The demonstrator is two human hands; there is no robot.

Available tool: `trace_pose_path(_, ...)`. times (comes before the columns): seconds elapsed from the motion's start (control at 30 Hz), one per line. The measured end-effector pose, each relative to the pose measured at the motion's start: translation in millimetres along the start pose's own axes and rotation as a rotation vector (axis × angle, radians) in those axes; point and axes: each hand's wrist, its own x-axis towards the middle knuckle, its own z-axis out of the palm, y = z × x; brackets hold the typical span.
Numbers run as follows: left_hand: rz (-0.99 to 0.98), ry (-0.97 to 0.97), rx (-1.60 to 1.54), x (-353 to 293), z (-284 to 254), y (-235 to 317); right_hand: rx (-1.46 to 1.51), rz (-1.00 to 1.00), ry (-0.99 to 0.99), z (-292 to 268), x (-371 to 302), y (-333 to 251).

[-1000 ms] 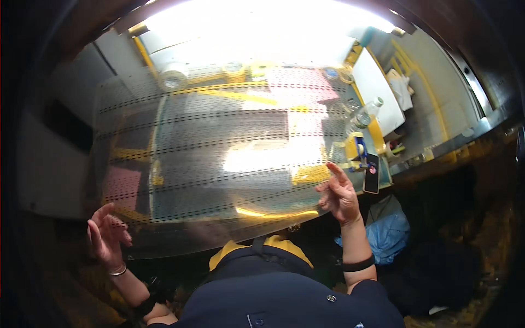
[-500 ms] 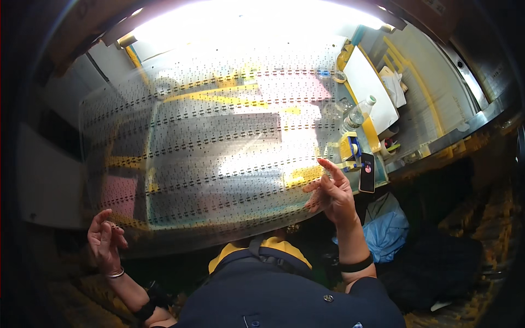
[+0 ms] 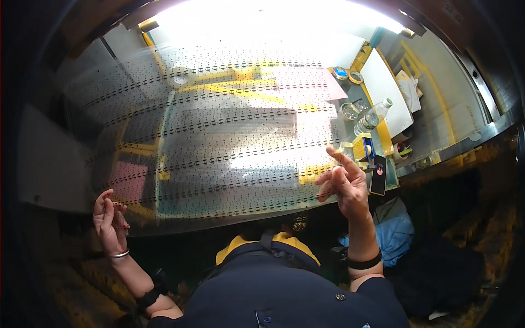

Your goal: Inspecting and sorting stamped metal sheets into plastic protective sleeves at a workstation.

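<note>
the clear dotted sheet point(image 3: 229, 128) is held spread above the table point(image 3: 353, 94). its near edge is pinched toward each end, thumb against fingers, by the left hand point(image 3: 112, 224) and right hand point(image 3: 351, 188), probably so that sagging is limited. the dispenser point(image 3: 363, 148), phone point(image 3: 378, 176) and bottle point(image 3: 374, 117) are kept at the right, perhaps to leave the middle unobstructed.

Clear sheet point(image 3: 213, 131) — black dashes, dots; navy shirt point(image 3: 290, 292)
</note>
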Motion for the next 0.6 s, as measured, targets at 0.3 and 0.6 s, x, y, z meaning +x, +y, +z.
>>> trace_pose_path(0.3, -0.012, 0.028, -0.049, 2, -13, -9, 0.032, -0.005, 0.01, 14, 3, -8)
trace_pose_path(0.6, -0.009, 0.099, -0.046, 3, -18, -12, 0.016, -0.014, 0.013, 14, 3, -6)
